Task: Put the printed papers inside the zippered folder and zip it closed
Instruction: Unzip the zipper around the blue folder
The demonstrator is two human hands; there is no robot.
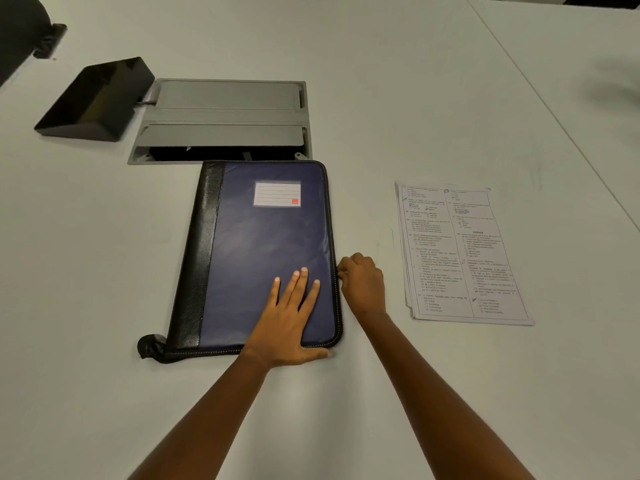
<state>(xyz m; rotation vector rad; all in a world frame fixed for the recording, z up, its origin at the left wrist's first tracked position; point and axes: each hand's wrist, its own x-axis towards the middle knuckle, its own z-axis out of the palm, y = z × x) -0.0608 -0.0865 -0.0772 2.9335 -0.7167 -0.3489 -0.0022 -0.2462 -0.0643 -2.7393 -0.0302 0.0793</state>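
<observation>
The folder [263, 244] lies flat and closed on the desk [415, 98], blue cover up, black spine strip along its left side. A lined label [277, 194] sits in the upper part of the cover. What the folder holds is hidden.

The papers [457, 254] lie in a loosely squared stack to the right of the folder, well apart from it and outside it, printed side up.

The left hand [287, 317] rests flat on the lower right part of the cover, fingers straight and spread, thumb along the folder's near edge. The right hand [362, 282] is just beside the folder's right edge, fingers curled together and pinching at the zipper [331, 216] that runs round that edge. The pull itself is too small to make out.

At the folder's near left corner a black zipper tail [150, 346] sticks out onto the desk.

Just behind the folder's far edge a grey hatch [225, 116] is set into the desk. Its nearer flap shows a dark gap, and what is inside cannot be told. A black wedge-shaped box [93, 102] stands behind and left of the folder, beside the hatch.

Bare desk lies between the folder and the papers, to the folder's left, and in front of its near edge, where both forearms cross.
</observation>
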